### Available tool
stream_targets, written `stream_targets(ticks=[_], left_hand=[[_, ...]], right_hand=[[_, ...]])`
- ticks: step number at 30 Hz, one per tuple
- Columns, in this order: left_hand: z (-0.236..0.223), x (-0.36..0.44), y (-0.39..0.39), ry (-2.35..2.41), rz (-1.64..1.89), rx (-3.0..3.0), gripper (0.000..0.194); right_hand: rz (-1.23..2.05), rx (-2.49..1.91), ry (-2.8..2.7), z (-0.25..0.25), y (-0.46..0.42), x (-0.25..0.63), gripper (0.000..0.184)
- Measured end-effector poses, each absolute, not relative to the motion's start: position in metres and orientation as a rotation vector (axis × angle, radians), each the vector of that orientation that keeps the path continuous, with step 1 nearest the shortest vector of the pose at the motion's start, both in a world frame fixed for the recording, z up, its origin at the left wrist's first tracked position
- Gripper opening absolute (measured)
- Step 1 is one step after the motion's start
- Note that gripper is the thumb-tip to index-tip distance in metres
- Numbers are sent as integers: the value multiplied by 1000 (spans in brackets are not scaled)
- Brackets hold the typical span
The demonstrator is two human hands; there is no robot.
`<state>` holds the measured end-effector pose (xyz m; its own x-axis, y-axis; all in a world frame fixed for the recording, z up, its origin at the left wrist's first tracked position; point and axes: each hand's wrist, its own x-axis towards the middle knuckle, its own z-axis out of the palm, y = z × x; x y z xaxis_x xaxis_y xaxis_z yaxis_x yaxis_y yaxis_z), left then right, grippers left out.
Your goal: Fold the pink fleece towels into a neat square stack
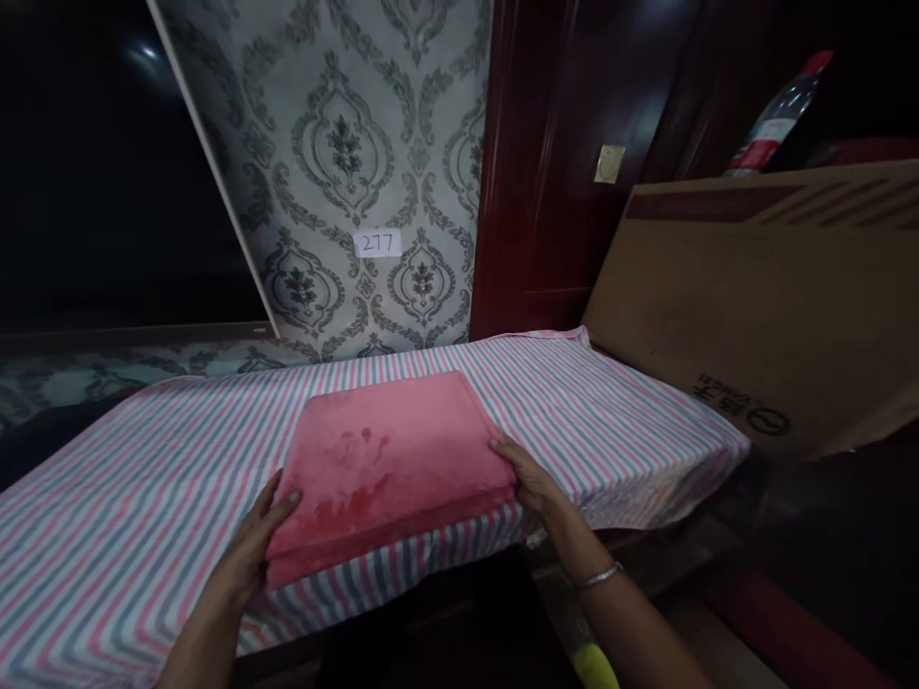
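A folded pink towel point(394, 450), plush and several layers thick, lies near the front edge of a striped cloth point(603, 411) spread over a table. Its nap shows darker smudges on top. My left hand point(253, 536) grips the near left corner, thumb on top and the other fingers along the side. On the opposite side, my right hand point(527, 474) holds the right edge, its fingertips over the top. The fingers' undersides are hidden.
A large cardboard box point(753, 316) stands at the right, with a plastic bottle point(772, 129) above its top edge. A dark television point(122, 182) is at the left. Behind the table are patterned wallpaper with a paper label point(377, 243) reading 277 and a dark red door frame point(531, 191).
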<state>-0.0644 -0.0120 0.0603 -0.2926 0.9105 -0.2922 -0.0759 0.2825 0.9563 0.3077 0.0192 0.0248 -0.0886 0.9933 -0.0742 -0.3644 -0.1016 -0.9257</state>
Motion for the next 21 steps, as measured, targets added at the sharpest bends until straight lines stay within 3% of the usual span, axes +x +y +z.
stream_targets(ticks=[5, 9, 13, 17, 21], left_hand=[[65, -61, -15, 1552, 1262, 848, 87], [61, -42, -36, 1461, 1294, 949, 102], [39, -22, -68, 1410, 1110, 1071, 114], [41, -39, -68, 1425, 956, 1232, 96], [83, -70, -12, 1555, 1021, 1463, 81]], right_hand=[[1434, -1006, -942, 30, 26, 313, 56], [1326, -927, -889, 44, 44, 340, 46], [1321, -869, -617, 35, 56, 371, 30], [1371, -857, -350, 4, 48, 375, 20], [1246, -781, -188, -11, 28, 348, 23]])
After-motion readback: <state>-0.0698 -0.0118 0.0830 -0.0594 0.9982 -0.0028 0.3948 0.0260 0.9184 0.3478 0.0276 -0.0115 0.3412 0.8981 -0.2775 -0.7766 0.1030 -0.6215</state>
